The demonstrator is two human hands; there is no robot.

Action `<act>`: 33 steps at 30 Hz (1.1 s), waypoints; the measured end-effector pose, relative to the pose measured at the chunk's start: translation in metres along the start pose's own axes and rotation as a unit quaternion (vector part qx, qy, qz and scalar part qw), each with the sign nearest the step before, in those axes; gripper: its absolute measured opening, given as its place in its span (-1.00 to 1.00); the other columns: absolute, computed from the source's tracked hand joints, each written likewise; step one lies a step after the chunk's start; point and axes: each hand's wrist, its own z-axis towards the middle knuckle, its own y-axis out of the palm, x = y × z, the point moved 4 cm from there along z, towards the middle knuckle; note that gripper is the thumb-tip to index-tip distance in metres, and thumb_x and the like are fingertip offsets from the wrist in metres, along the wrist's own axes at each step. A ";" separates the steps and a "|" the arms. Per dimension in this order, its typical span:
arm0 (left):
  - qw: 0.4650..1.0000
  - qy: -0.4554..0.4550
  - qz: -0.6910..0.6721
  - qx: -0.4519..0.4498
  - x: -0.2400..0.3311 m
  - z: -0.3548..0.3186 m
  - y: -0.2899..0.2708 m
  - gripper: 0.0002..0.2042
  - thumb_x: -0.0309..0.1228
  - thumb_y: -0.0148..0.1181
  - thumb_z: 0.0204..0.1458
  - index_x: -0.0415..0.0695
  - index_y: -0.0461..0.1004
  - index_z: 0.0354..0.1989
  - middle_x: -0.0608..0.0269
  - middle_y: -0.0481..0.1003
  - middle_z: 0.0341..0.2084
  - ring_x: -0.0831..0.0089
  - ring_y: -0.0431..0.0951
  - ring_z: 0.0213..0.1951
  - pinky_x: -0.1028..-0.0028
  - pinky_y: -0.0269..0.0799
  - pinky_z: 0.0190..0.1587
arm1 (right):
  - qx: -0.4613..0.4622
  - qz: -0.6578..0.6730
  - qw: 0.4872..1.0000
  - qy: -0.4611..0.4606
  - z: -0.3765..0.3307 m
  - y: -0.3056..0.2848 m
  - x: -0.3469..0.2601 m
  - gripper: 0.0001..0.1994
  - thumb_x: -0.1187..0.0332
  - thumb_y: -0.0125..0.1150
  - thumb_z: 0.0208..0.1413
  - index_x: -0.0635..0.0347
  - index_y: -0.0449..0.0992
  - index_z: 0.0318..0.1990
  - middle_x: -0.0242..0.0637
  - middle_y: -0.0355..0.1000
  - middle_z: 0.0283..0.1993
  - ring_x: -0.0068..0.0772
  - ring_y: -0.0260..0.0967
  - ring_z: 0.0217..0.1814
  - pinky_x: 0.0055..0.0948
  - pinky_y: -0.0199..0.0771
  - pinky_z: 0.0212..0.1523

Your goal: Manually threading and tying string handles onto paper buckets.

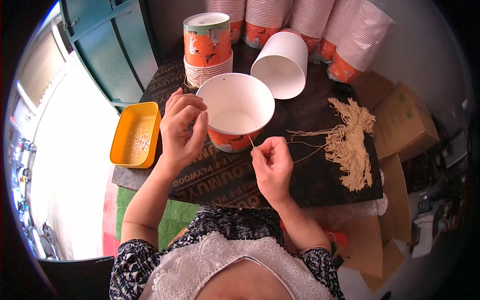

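Note:
A paper bucket (239,106) with a white inside and an orange printed outside stands upright on the dark table in front of me. Small holes show near its rim. My right hand (272,165) pinches the end of a thin beige string (251,142) against the bucket's near side, just below the rim. My left hand (183,127) is at the bucket's left edge, fingers loosely bent and thumb apart, with nothing visible in it. Whether its fingertips touch the rim, I cannot tell. To the right lies a loose bundle of beige strings (352,142), some strands trailing toward my right hand.
A yellow tray (154,132) with small bits in it sits at the table's left edge. Behind the bucket are an upside-down bucket stack (207,45) and a stack on its side (280,67). Wrapped stacks (357,40) line the back. Cardboard boxes (405,120) stand right of the table.

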 end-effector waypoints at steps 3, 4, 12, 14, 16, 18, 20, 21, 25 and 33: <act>1.000 -0.005 0.002 -0.005 0.000 0.000 0.001 -0.94 -0.57 0.12 -0.06 -0.24 0.41 -0.53 0.14 0.48 -0.42 0.24 0.52 -0.22 0.07 0.19 0.17 | 0.000 -0.004 1.000 -0.006 0.001 0.002 0.001 -0.85 0.58 0.17 0.09 0.21 0.29 -0.33 -0.49 0.23 -0.47 -0.73 0.14 -0.50 -0.64 0.21 -0.50; 1.000 -0.007 0.001 -0.007 0.000 0.000 0.002 -0.94 -0.57 0.12 -0.06 -0.24 0.41 -0.53 0.15 0.48 -0.42 0.25 0.51 -0.22 0.06 0.18 0.17 | 0.003 -0.011 1.000 -0.008 0.002 0.002 0.001 -0.85 0.58 0.17 0.09 0.21 0.29 -0.34 -0.49 0.23 -0.48 -0.73 0.14 -0.51 -0.64 0.21 -0.51; 0.995 -0.047 -0.030 -0.082 0.004 0.025 0.009 -0.94 -0.56 0.12 -0.03 -0.27 0.43 -0.49 0.10 0.48 -0.43 0.18 0.51 -0.27 0.24 0.31 0.06 | 0.000 -0.032 0.999 -0.032 0.013 0.007 0.001 -0.83 0.63 0.14 0.09 0.19 0.27 -0.36 -0.58 0.17 -0.46 -0.83 0.06 -0.49 -0.74 0.12 -0.51; 0.978 -0.086 -0.097 -0.164 -0.001 0.035 0.019 -0.89 -0.51 0.11 0.01 -0.30 0.48 -0.33 0.03 0.49 -0.38 0.09 0.49 -0.24 0.30 0.39 -0.05 | -0.001 -0.019 0.999 -0.032 0.015 0.008 0.007 -0.84 0.63 0.14 0.09 0.20 0.27 -0.35 -0.58 0.17 -0.46 -0.83 0.06 -0.49 -0.74 0.12 -0.50; 0.950 -0.032 -0.124 -0.285 -0.004 0.043 0.031 -0.82 -0.51 0.09 0.02 -0.27 0.50 -0.21 -0.01 0.50 -0.30 0.07 0.48 -0.15 0.24 0.36 0.00 | 0.000 -0.030 0.999 -0.033 0.018 0.007 0.008 -0.86 0.61 0.15 0.08 0.22 0.30 -0.34 -0.49 0.24 -0.48 -0.74 0.16 -0.48 -0.65 0.22 -0.47; 0.934 -0.010 -0.098 -0.344 -0.007 0.047 0.040 -0.75 -0.50 0.07 0.03 -0.22 0.50 -0.10 -0.04 0.50 -0.22 0.10 0.45 -0.05 0.26 0.32 0.07 | 0.000 -0.041 0.999 -0.034 0.020 0.007 0.007 -0.87 0.59 0.16 0.07 0.25 0.32 -0.34 -0.41 0.31 -0.49 -0.65 0.26 -0.48 -0.55 0.33 -0.44; 0.882 0.027 -0.085 -0.462 -0.004 0.049 0.055 -0.70 -0.48 0.05 0.04 -0.18 0.50 -0.04 -0.02 0.50 -0.18 0.11 0.44 -0.03 0.30 0.29 0.11 | -0.001 -0.060 0.998 -0.031 0.021 0.006 0.006 -0.87 0.60 0.17 0.06 0.26 0.33 -0.33 -0.38 0.34 -0.48 -0.62 0.29 -0.47 -0.53 0.35 -0.43; 0.868 0.036 -0.079 -0.489 -0.006 0.049 0.059 -0.67 -0.46 0.03 0.05 -0.14 0.49 0.01 0.00 0.50 -0.14 0.14 0.43 -0.01 0.31 0.29 0.11 | 0.001 -0.061 0.998 -0.033 0.023 0.006 0.004 -0.87 0.60 0.17 0.06 0.26 0.33 -0.33 -0.38 0.34 -0.48 -0.62 0.29 -0.47 -0.53 0.35 -0.43; 0.855 0.075 -0.112 -0.501 -0.013 0.048 0.070 -0.73 -0.41 0.02 0.08 -0.17 0.53 -0.08 0.02 0.53 -0.24 0.20 0.49 -0.12 0.33 0.35 0.01 | 0.003 -0.096 0.994 -0.056 0.025 0.007 -0.001 -0.87 0.61 0.18 0.03 0.27 0.33 -0.34 -0.32 0.36 -0.49 -0.56 0.34 -0.48 -0.49 0.38 -0.43; 0.781 -0.051 -0.144 -0.605 -0.009 0.043 0.069 -0.77 -0.35 0.01 0.16 -0.28 0.50 -0.33 0.09 0.51 -0.49 0.31 0.47 -0.42 0.37 0.38 -0.26 | 0.006 -0.111 0.991 -0.078 0.027 0.007 0.000 -0.87 0.62 0.18 0.01 0.27 0.35 -0.34 -0.29 0.38 -0.47 -0.50 0.37 -0.47 -0.47 0.40 -0.42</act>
